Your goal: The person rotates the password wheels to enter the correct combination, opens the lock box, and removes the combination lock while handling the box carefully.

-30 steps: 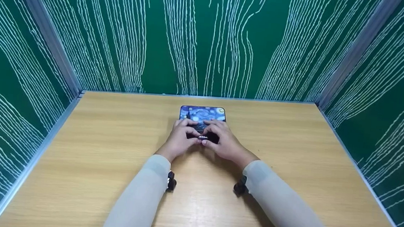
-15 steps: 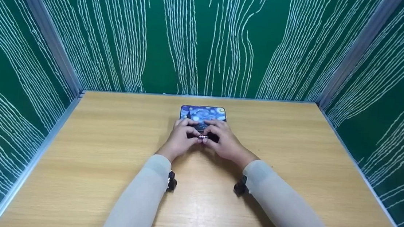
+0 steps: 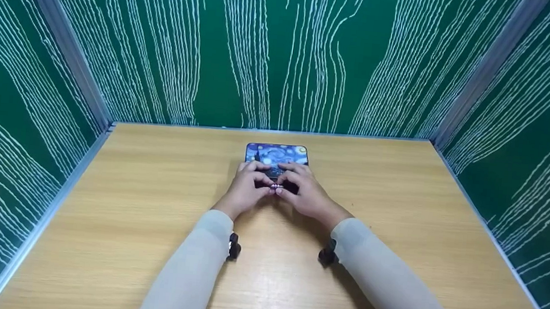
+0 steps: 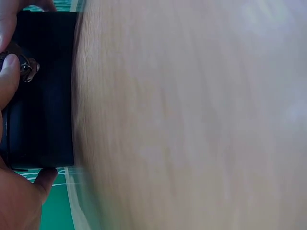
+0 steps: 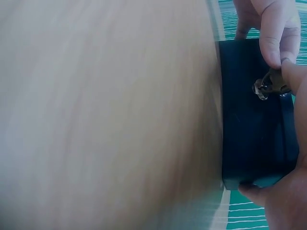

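Note:
A dark box with a blue swirling painted lid stands at the back middle of the table. On its front face a small metal latch shows between the fingertips; the wrist views show its silver loop and a brownish piece beside it. From the left, my left hand pinches at the latch with thumb and index finger, its other fingers around the lid and side. My right hand does likewise from the right. The fingertips hide part of the latch, and the lid looks down.
The wooden table spreads around the box on all sides. Green panels with white wavy lines stand behind and at both sides, joined by grey corner posts. A dark wrist camera sits on each forearm.
The latch piece between my fingertips appears to have shifted very slightly. Both hands and the box hold practically the same place.

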Available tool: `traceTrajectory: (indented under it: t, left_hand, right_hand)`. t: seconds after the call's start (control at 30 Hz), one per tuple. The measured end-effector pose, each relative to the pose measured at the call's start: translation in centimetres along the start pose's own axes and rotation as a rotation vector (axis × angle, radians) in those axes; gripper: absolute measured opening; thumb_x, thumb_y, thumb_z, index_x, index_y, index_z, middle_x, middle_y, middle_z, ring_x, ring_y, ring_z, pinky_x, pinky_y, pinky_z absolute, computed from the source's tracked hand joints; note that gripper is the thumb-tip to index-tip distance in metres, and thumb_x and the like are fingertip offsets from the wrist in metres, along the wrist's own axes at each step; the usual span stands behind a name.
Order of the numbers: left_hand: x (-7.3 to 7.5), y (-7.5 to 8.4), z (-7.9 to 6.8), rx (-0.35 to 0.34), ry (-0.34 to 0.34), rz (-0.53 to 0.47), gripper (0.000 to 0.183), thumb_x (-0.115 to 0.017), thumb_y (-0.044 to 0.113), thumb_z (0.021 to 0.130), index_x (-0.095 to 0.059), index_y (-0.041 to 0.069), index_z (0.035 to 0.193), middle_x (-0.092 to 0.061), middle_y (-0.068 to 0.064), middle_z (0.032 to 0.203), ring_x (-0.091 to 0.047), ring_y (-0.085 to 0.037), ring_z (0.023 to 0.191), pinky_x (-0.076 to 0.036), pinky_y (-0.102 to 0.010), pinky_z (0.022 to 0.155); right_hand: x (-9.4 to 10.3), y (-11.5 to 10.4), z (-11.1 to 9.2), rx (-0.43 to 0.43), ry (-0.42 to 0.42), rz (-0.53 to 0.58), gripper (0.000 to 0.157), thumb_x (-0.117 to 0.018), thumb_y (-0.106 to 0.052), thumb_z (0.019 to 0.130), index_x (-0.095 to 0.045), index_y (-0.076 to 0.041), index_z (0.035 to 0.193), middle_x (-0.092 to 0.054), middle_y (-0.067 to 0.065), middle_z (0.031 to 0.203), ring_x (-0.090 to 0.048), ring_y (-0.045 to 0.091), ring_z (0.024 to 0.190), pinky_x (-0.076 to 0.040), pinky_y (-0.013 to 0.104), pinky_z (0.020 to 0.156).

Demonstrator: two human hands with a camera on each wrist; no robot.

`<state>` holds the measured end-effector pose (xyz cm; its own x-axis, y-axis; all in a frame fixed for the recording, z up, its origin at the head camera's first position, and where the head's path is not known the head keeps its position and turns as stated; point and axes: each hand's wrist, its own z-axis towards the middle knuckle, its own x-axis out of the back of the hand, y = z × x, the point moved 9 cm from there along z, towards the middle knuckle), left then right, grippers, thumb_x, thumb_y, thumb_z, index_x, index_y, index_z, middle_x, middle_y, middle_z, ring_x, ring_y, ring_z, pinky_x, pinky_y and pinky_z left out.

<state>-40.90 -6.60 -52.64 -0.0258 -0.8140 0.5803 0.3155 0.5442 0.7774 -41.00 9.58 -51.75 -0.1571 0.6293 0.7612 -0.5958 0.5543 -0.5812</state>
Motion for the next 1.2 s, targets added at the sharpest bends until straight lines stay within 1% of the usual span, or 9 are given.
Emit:
traceTrajectory:
  t: [0.3,0.6,0.7,0.8,0.9,1.03,1.2]
  left_hand:
    - [0.02,0.14,-0.03,-0.001,0.0,-0.001,0.005,-0.09,0.009,0.096,-0.089,0.01,0.1,-0.065,-0.006,0.157,-0.043,-0.031,0.154,-0.038,-0.046,0.136]
    - [0.0,0.02,0.06,-0.003,0.001,0.005,0.005,-0.09,0.01,0.096,-0.089,0.01,0.101,-0.065,-0.005,0.158,-0.043,-0.032,0.155,-0.037,-0.047,0.136]
    - [-0.03,-0.13,0.11,0.003,0.0,0.001,0.004,-0.09,0.011,0.096,-0.089,0.011,0.1,-0.065,-0.004,0.157,-0.043,-0.031,0.155,-0.036,-0.047,0.136]
    - [-0.05,-0.25,0.15,0.01,-0.003,-0.001,0.003,-0.091,0.012,0.096,-0.088,0.012,0.098,-0.065,-0.003,0.157,-0.043,-0.031,0.155,-0.036,-0.048,0.137]
    - [-0.04,-0.3,0.15,0.012,0.0,-0.005,0.004,-0.091,0.013,0.096,-0.087,0.012,0.095,-0.065,-0.003,0.156,-0.043,-0.032,0.155,-0.035,-0.048,0.137]
    - [-0.02,-0.31,0.11,0.013,0.003,-0.013,0.004,-0.091,0.012,0.095,-0.087,0.012,0.094,-0.065,-0.002,0.156,-0.043,-0.032,0.156,-0.034,-0.048,0.138]
    - [0.02,-0.16,0.04,0.004,0.006,-0.017,0.005,-0.091,0.011,0.095,-0.086,0.012,0.094,-0.066,-0.003,0.155,-0.043,-0.032,0.155,-0.035,-0.048,0.137]
  right_hand:
    - [0.06,0.12,-0.04,0.007,0.014,0.005,0.017,-0.077,-0.027,0.109,-0.074,-0.014,0.12,-0.055,0.01,0.174,-0.041,0.045,0.164,-0.028,0.072,0.138]
    - [0.01,0.35,0.0,-0.005,-0.001,0.033,0.02,-0.079,-0.028,0.108,-0.073,-0.016,0.123,-0.053,0.007,0.176,-0.038,0.042,0.166,-0.027,0.072,0.138]
    - [0.09,0.52,0.0,-0.01,-0.02,0.053,0.018,-0.077,-0.024,0.108,-0.074,-0.015,0.124,-0.053,0.006,0.177,-0.037,0.041,0.168,-0.025,0.071,0.139]
    - [0.22,0.72,-0.04,-0.017,-0.045,0.068,0.016,-0.075,-0.017,0.109,-0.078,-0.014,0.124,-0.052,0.006,0.178,-0.034,0.042,0.17,-0.022,0.07,0.141]
    - [0.38,0.76,-0.03,-0.017,-0.062,0.074,0.018,-0.072,-0.012,0.11,-0.082,-0.012,0.125,-0.052,0.006,0.178,-0.033,0.042,0.171,-0.021,0.069,0.141]
    - [0.43,0.82,0.07,-0.007,-0.056,0.069,0.021,-0.07,-0.006,0.11,-0.084,-0.011,0.125,-0.053,0.007,0.177,-0.034,0.045,0.171,-0.022,0.069,0.141]
    - [0.34,0.95,0.18,0.001,-0.032,0.056,0.018,-0.071,-0.004,0.109,-0.085,-0.009,0.119,-0.056,0.009,0.174,-0.036,0.045,0.17,-0.024,0.068,0.141]
